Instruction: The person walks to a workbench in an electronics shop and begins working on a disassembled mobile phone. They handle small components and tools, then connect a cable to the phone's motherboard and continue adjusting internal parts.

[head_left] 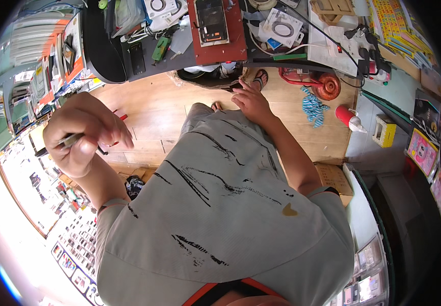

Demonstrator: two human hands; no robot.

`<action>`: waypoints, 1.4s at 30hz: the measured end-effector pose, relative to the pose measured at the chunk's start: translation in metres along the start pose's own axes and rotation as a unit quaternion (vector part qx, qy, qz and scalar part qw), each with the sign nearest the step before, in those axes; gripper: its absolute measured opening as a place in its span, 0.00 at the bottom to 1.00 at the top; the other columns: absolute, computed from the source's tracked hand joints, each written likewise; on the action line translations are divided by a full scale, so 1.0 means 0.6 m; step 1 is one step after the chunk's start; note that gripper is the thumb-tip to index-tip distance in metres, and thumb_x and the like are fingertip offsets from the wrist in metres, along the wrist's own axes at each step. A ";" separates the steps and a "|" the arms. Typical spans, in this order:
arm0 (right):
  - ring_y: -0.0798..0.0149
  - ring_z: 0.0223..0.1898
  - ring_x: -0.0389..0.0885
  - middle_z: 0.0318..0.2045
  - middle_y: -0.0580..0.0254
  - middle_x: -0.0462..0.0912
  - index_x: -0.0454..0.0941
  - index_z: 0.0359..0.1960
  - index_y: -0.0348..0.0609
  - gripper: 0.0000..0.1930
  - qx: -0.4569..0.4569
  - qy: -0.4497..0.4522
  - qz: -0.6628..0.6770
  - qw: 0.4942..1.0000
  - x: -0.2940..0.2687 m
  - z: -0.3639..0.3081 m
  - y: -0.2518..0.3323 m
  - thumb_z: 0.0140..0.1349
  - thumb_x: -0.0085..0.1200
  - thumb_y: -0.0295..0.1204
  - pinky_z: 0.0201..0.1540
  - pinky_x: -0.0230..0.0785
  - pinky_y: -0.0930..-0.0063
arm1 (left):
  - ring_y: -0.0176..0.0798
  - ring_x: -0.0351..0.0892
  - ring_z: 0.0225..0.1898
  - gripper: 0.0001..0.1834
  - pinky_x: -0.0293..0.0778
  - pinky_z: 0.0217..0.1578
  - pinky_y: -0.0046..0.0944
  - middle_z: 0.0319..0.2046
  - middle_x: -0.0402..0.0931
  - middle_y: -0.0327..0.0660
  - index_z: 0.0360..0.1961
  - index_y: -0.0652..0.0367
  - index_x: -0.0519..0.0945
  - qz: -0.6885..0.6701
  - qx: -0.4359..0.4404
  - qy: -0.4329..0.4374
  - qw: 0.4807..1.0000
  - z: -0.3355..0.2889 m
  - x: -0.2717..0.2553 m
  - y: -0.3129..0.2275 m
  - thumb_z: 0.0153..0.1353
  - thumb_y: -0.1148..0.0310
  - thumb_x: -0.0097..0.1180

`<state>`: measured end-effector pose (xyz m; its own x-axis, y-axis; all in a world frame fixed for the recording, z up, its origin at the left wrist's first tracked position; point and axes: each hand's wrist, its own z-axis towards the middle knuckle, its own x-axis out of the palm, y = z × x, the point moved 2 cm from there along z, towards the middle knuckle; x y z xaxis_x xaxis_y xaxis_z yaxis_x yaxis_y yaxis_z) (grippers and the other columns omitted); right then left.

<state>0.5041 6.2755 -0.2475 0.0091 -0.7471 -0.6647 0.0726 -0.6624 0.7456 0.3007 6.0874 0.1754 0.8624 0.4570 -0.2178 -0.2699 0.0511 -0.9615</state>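
Observation:
My left hand is raised at the left, close to the camera, fingers curled. A small, thin greyish piece shows between its thumb and fingers, too small to tell its kind. My right hand hangs in front of the bench, fingers loosely stretched and apart, with nothing seen in them. It is nearest to an open bin under the bench edge, which holds pale and dark stuff. On the bench, a partly disassembled phone lies on a reddish-brown board, out of reach of both hands' fingers.
The dark bench carries a black phone, a green tool, boxes and cables. A power strip with plugs lies at the right. On the floor are a copper-red round object, a striped cloth and a red-and-white bottle.

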 end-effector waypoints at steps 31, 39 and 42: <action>0.54 0.51 0.87 0.52 0.50 0.86 0.85 0.51 0.40 0.15 0.251 -0.284 0.019 0.925 0.076 0.037 -0.110 0.65 0.65 0.31 0.56 0.78 0.59 | 0.45 0.81 0.34 0.13 0.83 0.42 0.49 0.32 0.77 0.47 0.40 0.63 0.73 -0.114 -0.170 -0.451 0.869 -0.768 -0.023 0.121 0.80 0.63 0.48; 0.64 0.48 0.84 0.47 0.70 0.87 0.84 0.57 0.52 0.20 0.470 0.039 0.330 0.818 0.389 -0.024 -0.098 0.68 0.65 0.45 0.50 0.76 0.65 | 0.53 0.85 0.29 0.15 0.86 0.35 0.54 0.28 0.79 0.57 0.37 0.69 0.73 0.008 -0.121 -0.359 0.925 -0.669 -0.025 -0.022 0.77 0.65 0.53; 0.62 0.55 0.81 0.57 0.65 0.83 0.79 0.64 0.54 0.26 0.458 0.173 0.378 0.786 0.501 -0.040 -0.021 0.66 0.66 0.44 0.52 0.75 0.62 | 0.52 0.86 0.29 0.15 0.88 0.36 0.54 0.28 0.79 0.56 0.36 0.69 0.73 0.040 -0.085 -0.296 0.951 -0.623 -0.040 -0.081 0.76 0.66 0.52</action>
<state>0.5298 6.0603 -0.4578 -0.0138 -0.9915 0.1294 -0.8310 0.0834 0.5500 0.4532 5.7418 0.1650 0.4369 0.8753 -0.2072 -0.2084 -0.1256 -0.9699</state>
